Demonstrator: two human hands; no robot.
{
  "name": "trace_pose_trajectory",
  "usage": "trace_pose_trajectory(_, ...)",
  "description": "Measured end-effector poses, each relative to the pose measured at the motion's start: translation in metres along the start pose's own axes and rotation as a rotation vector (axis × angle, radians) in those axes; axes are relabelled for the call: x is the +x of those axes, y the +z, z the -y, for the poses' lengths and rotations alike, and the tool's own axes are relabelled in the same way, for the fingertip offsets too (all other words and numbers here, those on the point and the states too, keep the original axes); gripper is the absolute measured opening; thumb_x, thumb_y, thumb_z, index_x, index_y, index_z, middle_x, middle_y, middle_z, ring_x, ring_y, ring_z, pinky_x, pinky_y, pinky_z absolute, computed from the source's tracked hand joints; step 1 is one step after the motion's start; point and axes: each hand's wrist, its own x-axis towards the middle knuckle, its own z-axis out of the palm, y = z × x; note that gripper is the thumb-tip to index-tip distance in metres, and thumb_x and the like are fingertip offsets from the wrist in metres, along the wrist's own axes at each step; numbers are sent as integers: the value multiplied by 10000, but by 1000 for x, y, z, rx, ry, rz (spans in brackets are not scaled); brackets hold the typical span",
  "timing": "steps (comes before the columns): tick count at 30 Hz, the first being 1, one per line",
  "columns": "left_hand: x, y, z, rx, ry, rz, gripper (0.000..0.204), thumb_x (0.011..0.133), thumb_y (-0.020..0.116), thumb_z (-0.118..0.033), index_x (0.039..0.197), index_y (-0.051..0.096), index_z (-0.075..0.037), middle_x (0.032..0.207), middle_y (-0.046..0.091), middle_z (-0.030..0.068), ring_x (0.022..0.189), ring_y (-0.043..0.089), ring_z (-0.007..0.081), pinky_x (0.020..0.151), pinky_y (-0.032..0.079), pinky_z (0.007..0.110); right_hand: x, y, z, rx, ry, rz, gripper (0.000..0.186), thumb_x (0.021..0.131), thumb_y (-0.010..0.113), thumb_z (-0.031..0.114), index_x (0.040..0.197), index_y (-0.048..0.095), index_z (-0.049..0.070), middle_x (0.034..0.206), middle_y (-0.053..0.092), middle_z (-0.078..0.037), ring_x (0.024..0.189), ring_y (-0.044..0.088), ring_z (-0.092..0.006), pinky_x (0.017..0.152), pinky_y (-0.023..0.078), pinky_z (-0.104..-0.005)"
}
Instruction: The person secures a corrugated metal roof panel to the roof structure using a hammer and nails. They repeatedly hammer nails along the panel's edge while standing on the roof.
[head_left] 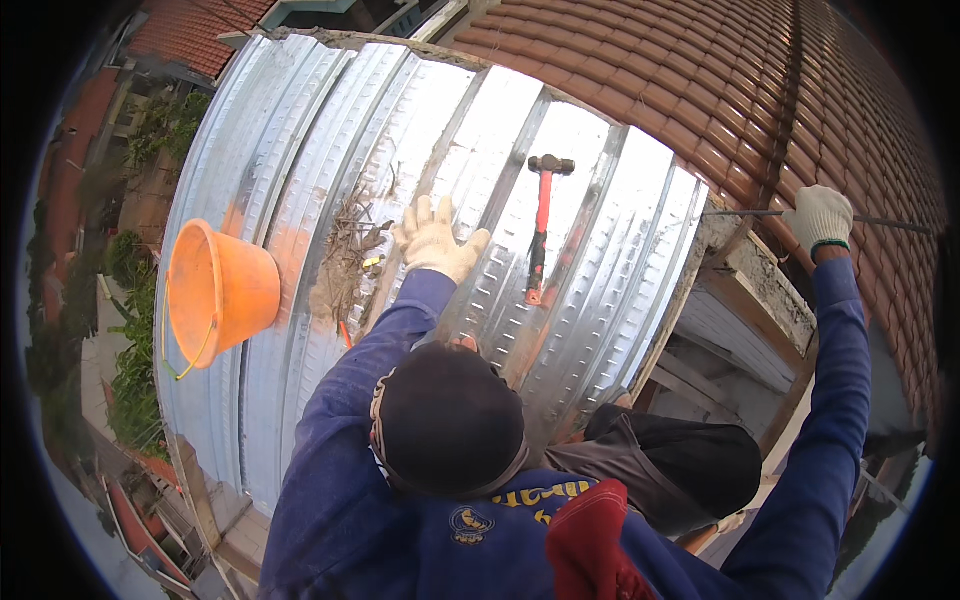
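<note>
My left hand (440, 240), in a pale knit work glove, lies on the ridged metal decking sheet (590, 235) with its fingers spread. It holds nothing. Beside it is a heap of dry twigs and debris (350, 255). A hammer (541, 225) with a red and black handle rests on the sheet to the right of that hand. At the far right, my right hand (820, 218), gloved as well, is closed around a thin dark metal rod (890, 223) that shows on both sides of the fist.
An orange bucket (225, 292) is on the decking at left, its mouth facing left. Wooden framing (760, 300) borders an opening right of the sheet. Brown roof tiles (650, 60) rise beyond. Plants (135, 350) show below the left edge. Black-trousered leg (690, 460) at lower right.
</note>
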Motion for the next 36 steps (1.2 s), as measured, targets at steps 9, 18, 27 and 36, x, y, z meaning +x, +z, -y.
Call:
trace_pose_trajectory(9,-58,54,86,140,-95,-234,1092,733,767,-714,1578,497,-78,1602,404,301,1502,374,461,1234,277,593,1,15,7,-7,-146,-133,268,880,716,323,888,836,83,862,772,-158,829,758,-346,755,582,-487)
trace_pose_trajectory(18,-54,57,85,135,-66,-285,1061,698,809,-661,1534,543,-63,1561,448,298,1479,389,460,1220,287,581,11,24,1,-19,-191,-131,243,886,687,272,819,806,70,843,762,-157,822,755,-347,749,586,-479)
trace_pose_trajectory(27,-57,39,87,63,-95,-215,1011,777,752,-672,1574,501,-102,1584,411,285,1510,339,441,1261,230,553,30,53,-7,21,-120,-114,318,901,670,312,898,775,12,948,748,-229,928,732,-412,823,569,-523)
trace_pose_trajectory(36,-138,70,132,-156,-34,-370,848,849,735,-556,1533,537,-96,1628,378,274,1575,247,454,1299,108,611,2,21,4,-205,-220,-77,362,971,625,391,1017,780,67,1034,755,-177,996,712,-388,839,553,-542)
